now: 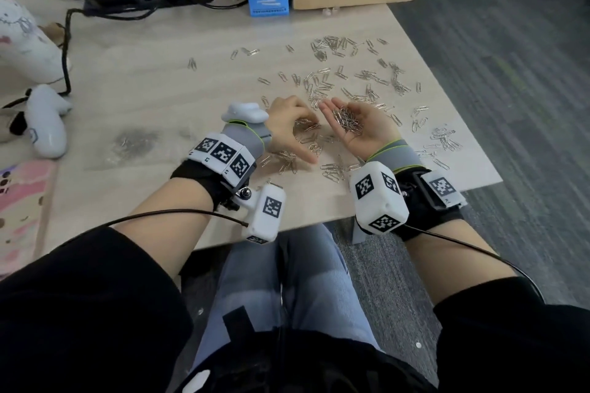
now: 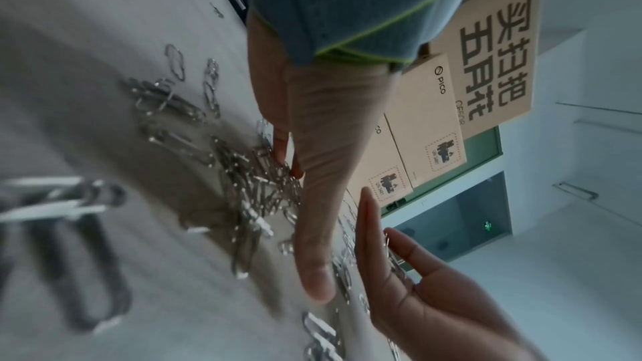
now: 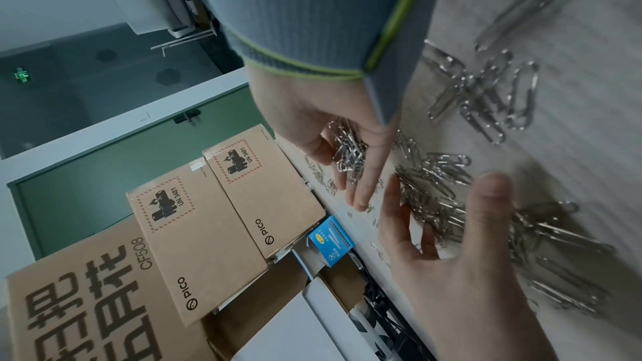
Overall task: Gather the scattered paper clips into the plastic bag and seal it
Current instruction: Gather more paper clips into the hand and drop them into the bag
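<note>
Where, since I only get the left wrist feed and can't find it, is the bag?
Observer: In the head view the bag lies flat on the table, left of the left hand.
Operator: Is the right hand holding anything?
Observer: Yes, the right hand is palm up, cupping a heap of clips.
Operator: Much left to gather?
Observer: Many loose clips are spread beyond both hands, out toward the table's right edge.

Two small cardboard boxes (image 3: pixel 222 213) each read "PICO" and "UN 3481"; the large carton (image 3: pixel 86 312) just beside them reads "CF508".
</note>
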Action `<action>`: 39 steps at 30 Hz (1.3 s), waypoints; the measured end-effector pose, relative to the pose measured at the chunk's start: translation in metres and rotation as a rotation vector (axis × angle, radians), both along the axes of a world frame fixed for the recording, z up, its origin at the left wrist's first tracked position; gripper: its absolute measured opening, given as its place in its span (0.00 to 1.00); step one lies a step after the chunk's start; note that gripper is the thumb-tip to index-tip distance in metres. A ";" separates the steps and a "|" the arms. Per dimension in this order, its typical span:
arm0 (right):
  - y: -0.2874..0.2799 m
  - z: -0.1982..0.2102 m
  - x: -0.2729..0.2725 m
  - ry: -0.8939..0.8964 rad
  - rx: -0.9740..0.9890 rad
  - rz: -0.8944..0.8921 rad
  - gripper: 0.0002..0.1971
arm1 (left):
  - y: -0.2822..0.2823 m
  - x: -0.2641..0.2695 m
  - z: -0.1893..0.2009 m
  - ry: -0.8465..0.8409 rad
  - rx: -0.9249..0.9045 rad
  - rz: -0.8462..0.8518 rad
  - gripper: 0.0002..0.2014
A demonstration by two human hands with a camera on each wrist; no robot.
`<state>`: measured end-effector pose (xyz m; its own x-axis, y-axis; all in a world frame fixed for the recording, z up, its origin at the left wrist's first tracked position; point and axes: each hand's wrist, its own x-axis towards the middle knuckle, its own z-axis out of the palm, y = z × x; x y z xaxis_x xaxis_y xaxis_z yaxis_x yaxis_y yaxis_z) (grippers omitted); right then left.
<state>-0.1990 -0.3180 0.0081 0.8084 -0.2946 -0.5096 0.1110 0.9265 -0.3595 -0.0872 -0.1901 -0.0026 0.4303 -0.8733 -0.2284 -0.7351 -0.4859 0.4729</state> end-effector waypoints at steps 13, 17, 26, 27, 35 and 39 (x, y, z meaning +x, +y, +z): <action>0.012 0.001 -0.023 0.009 0.015 -0.017 0.14 | 0.005 -0.019 -0.007 -0.035 -0.147 0.057 0.12; 0.012 -0.001 -0.019 0.021 0.019 -0.001 0.14 | 0.003 -0.015 -0.005 -0.061 -0.120 0.072 0.11; 0.017 0.001 -0.005 0.104 -0.051 0.018 0.15 | 0.008 0.007 0.023 0.156 -0.281 0.140 0.07; 0.019 0.001 -0.003 0.116 -0.064 0.017 0.15 | 0.006 0.007 0.028 0.191 -0.291 0.119 0.07; 0.043 0.017 0.003 0.075 -0.140 0.127 0.16 | -0.009 -0.015 0.048 0.084 -0.238 0.003 0.09; 0.041 0.012 0.004 0.051 -0.006 0.086 0.14 | 0.001 -0.013 0.057 0.041 -0.361 0.038 0.08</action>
<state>-0.1950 -0.2773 0.0205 0.8037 -0.2283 -0.5495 0.0125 0.9297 -0.3681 -0.0998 -0.1893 0.0541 0.4612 -0.8842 0.0740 -0.6967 -0.3093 0.6473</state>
